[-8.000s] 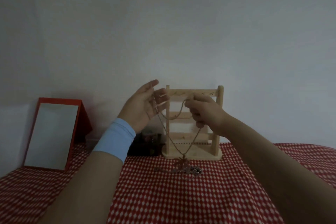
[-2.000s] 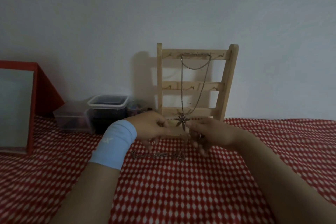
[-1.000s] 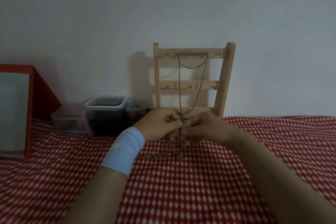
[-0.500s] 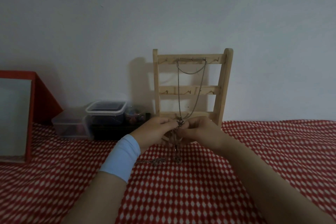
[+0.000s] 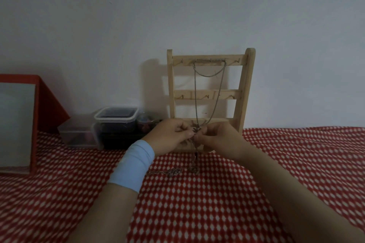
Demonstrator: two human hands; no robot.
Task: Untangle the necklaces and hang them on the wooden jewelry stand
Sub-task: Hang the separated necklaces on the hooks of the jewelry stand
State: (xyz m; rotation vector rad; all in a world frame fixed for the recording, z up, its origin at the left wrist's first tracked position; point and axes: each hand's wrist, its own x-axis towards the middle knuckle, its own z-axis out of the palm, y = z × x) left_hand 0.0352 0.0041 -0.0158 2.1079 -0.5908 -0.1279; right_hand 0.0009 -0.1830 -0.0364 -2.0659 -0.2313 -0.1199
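We see the cloth [image 5: 217, 203] over the surface in red, patterned all over with small white diamonds. The wooden stand [image 5: 245, 92] is pale blond wood, and the hung necklace [image 5: 195, 92] is dull silver-grey, like the loose chain [image 5: 167, 172] on the cloth. The wristband [image 5: 132, 163] is light blue, the frame [image 5: 49, 102] bright red round a grey-white panel, and the tub [image 5: 116, 116] clear with a white rim
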